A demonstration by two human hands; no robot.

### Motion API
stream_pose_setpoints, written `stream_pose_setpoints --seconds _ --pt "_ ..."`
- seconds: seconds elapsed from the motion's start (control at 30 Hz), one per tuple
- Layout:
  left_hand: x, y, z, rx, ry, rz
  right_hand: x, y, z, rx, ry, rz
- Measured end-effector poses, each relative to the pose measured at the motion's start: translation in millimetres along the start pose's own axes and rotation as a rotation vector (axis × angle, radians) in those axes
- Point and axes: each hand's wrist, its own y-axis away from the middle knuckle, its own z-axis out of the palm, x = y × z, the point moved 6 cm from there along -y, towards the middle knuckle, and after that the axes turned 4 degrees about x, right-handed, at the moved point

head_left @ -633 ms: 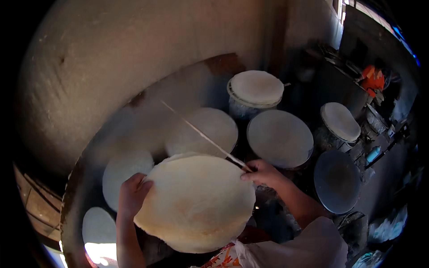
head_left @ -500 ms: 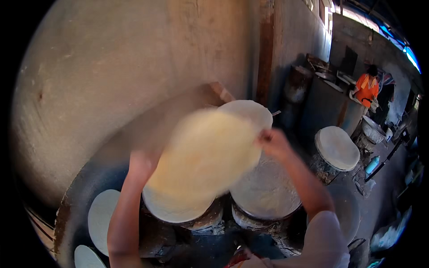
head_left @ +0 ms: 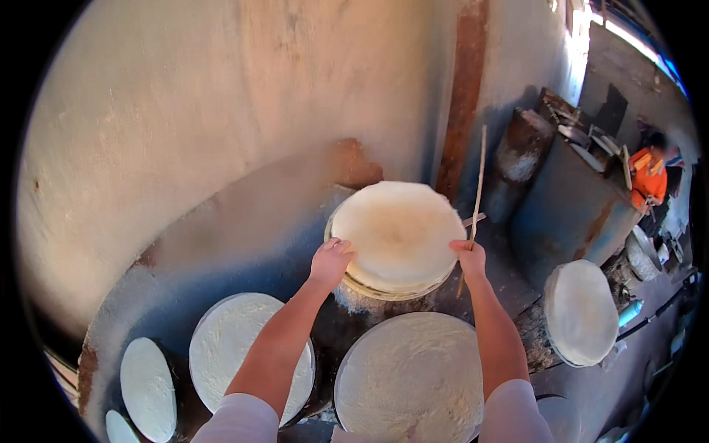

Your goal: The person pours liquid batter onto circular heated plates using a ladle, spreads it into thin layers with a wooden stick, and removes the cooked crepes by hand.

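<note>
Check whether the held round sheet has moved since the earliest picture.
Yes, forward and right: the round sheet, previously short of the rimmed stand, is now over it.

Above the stack of round sheets (head_left: 397, 235) the air is open, and between the two forearms a lane runs to the stack's near side over the large round plate (head_left: 410, 376). The left grip (head_left: 331, 262) blocks the stack's left edge; the right grip (head_left: 470, 260) blocks its right, with a stick (head_left: 479, 184) jutting above the stack's right side. Behind the stack, the wall (head_left: 347, 88) bars passage. Right of the stack, a gap separates it from another pile (head_left: 582, 314); beyond that gap, behind and right of the stack, stands a drum (head_left: 521, 155).
</note>
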Motion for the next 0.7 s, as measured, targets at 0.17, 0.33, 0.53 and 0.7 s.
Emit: stream_pose_setpoints --seconds 0.17,0.33,0.53,0.7 --pt "14.2 52.2 -84.7 -0.029 0.054 -0.098 8.2 4.8 10.3 -0.006 -0.049 -0.032" --pt "45.9 195.1 -200.4 -0.181 0.043 -0.448 0.8 -4.8 -13.2 0.007 -0.008 0.017" --pt "204.5 483.0 -395.0 -0.175 -0.342 -1.484 -67.8 181.2 19.4 -0.433 0.138 -0.440" --pt "361.7 687.0 -491.9 -0.202 -0.743 -2.178 -58.0 491.6 104.9 -1.161 -0.140 -0.131"
